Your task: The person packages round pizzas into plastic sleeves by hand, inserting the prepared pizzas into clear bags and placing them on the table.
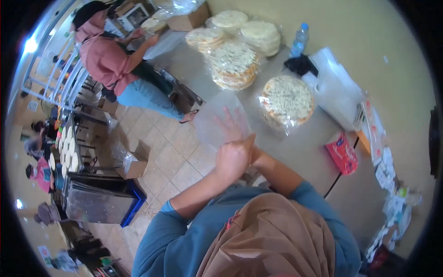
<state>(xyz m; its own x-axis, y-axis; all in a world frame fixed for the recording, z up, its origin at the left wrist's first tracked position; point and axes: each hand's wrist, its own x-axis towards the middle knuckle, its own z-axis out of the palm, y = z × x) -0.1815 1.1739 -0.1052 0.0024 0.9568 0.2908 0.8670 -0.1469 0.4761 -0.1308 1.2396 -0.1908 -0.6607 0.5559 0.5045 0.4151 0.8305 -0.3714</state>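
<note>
A clear plastic bag [206, 124] hangs in front of me, beside the table edge. My right hand [232, 123] is inside it, fingers spread and seen through the film. My left hand [232, 159] is closed in a fist at the bag's mouth, close against my right wrist; its fingertips are hidden. Just beyond the bag, to the right, a plastic-wrapped stack of round flat breads [288, 100] lies on the metal table [277, 147]. Another wrapped stack [233, 64] stands farther back.
More bread stacks [260, 37] stand at the back, near a water bottle [300, 40]. At right lie a black cloth [301, 65], a white plastic sack [334, 87] and a red packet [341, 153]. A co-worker in pink [104, 55] stands at the table's far left. Cardboard boxes [136, 161] sit on the tiled floor.
</note>
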